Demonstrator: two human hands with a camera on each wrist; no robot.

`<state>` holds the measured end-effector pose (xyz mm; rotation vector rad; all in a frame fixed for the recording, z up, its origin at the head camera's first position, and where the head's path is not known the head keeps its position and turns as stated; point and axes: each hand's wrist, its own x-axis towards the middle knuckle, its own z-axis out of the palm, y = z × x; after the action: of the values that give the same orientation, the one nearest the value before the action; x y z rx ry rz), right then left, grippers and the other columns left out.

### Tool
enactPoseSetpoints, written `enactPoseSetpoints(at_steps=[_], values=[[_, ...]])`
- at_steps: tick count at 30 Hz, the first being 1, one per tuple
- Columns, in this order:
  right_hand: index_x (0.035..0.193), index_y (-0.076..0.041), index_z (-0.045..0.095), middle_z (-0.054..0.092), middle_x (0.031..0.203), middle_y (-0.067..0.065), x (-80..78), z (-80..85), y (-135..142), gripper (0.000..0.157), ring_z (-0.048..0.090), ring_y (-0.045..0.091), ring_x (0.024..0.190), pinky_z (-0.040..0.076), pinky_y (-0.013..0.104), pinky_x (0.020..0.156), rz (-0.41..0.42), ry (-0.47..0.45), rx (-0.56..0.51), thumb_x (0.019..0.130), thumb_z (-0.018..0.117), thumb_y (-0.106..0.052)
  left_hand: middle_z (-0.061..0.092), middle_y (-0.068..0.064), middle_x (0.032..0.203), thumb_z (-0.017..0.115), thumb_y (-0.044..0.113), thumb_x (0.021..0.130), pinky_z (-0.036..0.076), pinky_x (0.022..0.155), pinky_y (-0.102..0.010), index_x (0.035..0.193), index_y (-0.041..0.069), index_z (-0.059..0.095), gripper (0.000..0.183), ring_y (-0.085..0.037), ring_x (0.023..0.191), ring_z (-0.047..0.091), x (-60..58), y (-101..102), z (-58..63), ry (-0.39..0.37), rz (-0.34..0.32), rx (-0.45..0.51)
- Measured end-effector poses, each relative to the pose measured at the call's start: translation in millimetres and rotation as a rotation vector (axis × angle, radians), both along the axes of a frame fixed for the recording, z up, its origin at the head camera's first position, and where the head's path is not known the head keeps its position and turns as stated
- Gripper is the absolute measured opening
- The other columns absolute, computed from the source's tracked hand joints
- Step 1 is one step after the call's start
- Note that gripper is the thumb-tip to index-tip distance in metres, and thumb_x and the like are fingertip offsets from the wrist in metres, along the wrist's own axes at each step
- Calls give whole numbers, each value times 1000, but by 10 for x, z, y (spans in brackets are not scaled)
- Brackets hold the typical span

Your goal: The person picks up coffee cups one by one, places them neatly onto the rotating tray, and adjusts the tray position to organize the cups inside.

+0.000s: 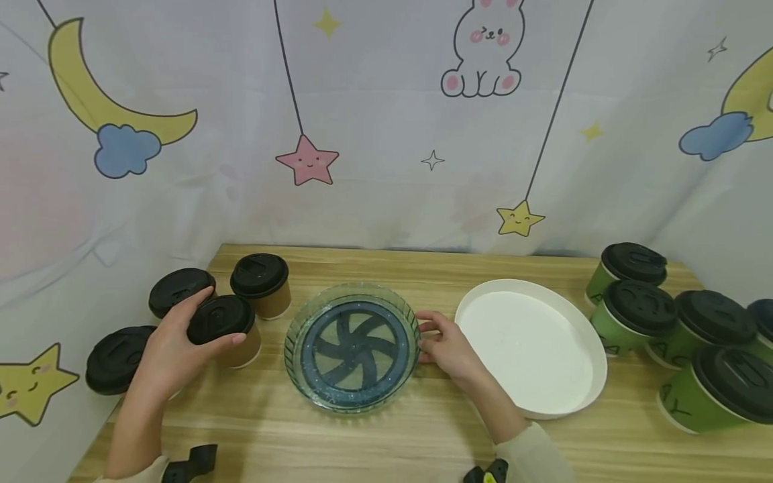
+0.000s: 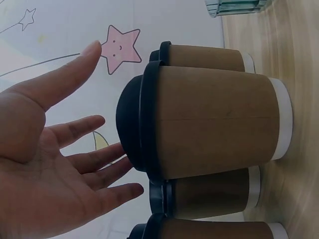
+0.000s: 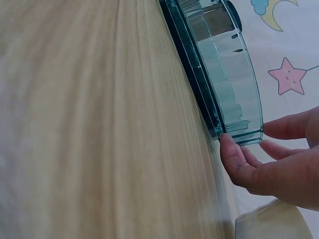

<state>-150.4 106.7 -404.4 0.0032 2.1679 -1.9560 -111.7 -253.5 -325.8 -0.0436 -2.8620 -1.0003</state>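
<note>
A brown paper cup with a black lid [image 2: 217, 119] stands upright at the left, with my left hand [image 1: 178, 342] spread around its lid. In the left wrist view the thumb stands well away from that lid; whether a fingertip touches it I cannot tell. A round clear glass dish [image 1: 356, 401] with a fluted wall lies at the middle of the table. At its right side my right hand [image 1: 447, 349] holds the wall with bent fingers, one fingertip at the rim and another low by the base. Inside the dish is a dark blue swirl-patterned disc [image 1: 357, 352].
More black-lidded brown cups [image 1: 273, 300] stand around the left hand. A white round tray [image 1: 528, 342] lies right of the dish. Several green cups with black lids [image 1: 628, 329] crowd the right side. Behind the wooden table [image 1: 356, 449] hangs a printed cloth [image 1: 386, 208].
</note>
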Motion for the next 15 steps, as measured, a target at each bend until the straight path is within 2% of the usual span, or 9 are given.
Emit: enactPoseSetpoints(at_steps=[7,15], values=[[125,3,48,46,108,21,-2,-5,3,45,53,22,82,52,37,66,7,-1,-5,82,47,15,21,-30,142,70,38,79,17,93,-67,144,0,19,91,-50,128,16,-27,-13,-39,-3,2,22],[125,3,48,46,108,21,4,3,5,44,52,22,81,52,37,64,5,19,6,83,48,15,18,-31,143,68,39,81,18,93,-66,145,1,16,91,-51,128,14,-55,-22,-86,-40,31,17]])
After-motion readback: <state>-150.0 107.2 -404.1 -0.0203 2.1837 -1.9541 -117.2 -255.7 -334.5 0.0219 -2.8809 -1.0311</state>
